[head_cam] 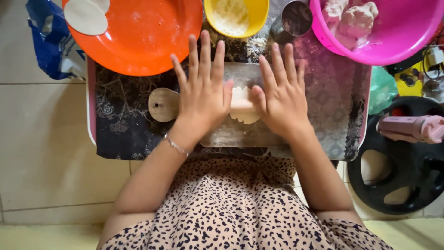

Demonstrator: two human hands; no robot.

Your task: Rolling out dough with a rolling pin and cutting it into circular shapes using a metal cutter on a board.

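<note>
My left hand (pixel 203 92) and my right hand (pixel 280 97) lie palms down, fingers spread, side by side on a wooden board (pixel 163 105) with a round handle. Between the two hands shows a pale, floured piece of dough (pixel 245 113) with a wavy lower edge; both thumbs touch it. Whatever lies under the palms is hidden. The left wrist wears a thin bracelet. The board rests on a low table covered with a dark patterned cloth (pixel 125 129).
At the back stand an orange plate (pixel 138 41) with a flat dough disc (pixel 85 16), a yellow bowl (pixel 236 16) of flour, a metal cup (pixel 297 17) and a pink basin (pixel 393 46) holding dough lumps (pixel 356 18). A blue bag (pixel 48 41) lies left; a black wheel-shaped object (pixel 397 185) and pink device (pixel 411 128) right.
</note>
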